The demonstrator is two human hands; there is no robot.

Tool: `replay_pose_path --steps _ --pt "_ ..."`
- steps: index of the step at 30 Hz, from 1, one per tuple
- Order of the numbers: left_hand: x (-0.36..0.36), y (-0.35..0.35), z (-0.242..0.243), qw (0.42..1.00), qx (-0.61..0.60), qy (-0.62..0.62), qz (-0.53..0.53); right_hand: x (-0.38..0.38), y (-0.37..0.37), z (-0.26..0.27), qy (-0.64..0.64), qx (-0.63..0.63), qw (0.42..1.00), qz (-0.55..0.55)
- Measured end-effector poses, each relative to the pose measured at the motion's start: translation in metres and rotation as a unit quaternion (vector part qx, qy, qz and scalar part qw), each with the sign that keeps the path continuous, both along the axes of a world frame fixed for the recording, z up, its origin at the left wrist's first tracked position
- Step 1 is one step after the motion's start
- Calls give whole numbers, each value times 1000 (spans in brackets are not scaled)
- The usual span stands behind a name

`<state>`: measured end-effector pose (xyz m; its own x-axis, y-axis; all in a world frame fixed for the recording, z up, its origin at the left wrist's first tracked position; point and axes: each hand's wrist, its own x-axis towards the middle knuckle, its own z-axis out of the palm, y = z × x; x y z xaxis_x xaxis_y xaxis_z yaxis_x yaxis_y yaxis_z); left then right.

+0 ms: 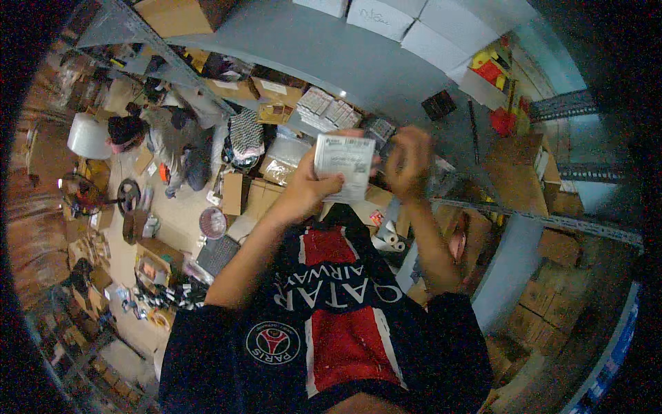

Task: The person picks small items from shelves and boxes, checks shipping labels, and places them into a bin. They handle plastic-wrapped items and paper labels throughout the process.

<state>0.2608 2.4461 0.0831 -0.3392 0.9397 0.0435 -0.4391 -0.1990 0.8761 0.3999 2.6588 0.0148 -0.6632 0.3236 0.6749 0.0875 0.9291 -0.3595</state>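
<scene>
My left hand [311,187] holds a flat white rectangular packet or stack of labels [345,158] in front of my chest, its thumb across the lower front. The packet's face bears printed writing and a barcode. Just to its right is my right hand [409,161], raised and blurred, with its fingers bent. Whether it holds anything cannot be told. Behind and between the hands lies a dark item with a printed face [381,129], partly hidden. Stacked white printed boxes [323,106] lie beyond the packet.
A grey shelf [310,57] spans the top, bearing white boxes [377,20] and a small dark box [438,105]. An open cardboard box [517,173] stands right. At left, another person [178,134] bends over the floor near a fan [81,192], a bubble-wrap roll [89,136] and a basket [213,223].
</scene>
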Motion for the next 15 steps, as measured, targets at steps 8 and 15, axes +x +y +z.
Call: replay_pose_path --steps 8,15 --pt "-5 -84 -210 926 -314 -203 55 -63 -35 -197 -293 -176 934 103" --pt "31 -101 -216 912 -245 -291 153 -178 27 -252 -363 -117 921 79"
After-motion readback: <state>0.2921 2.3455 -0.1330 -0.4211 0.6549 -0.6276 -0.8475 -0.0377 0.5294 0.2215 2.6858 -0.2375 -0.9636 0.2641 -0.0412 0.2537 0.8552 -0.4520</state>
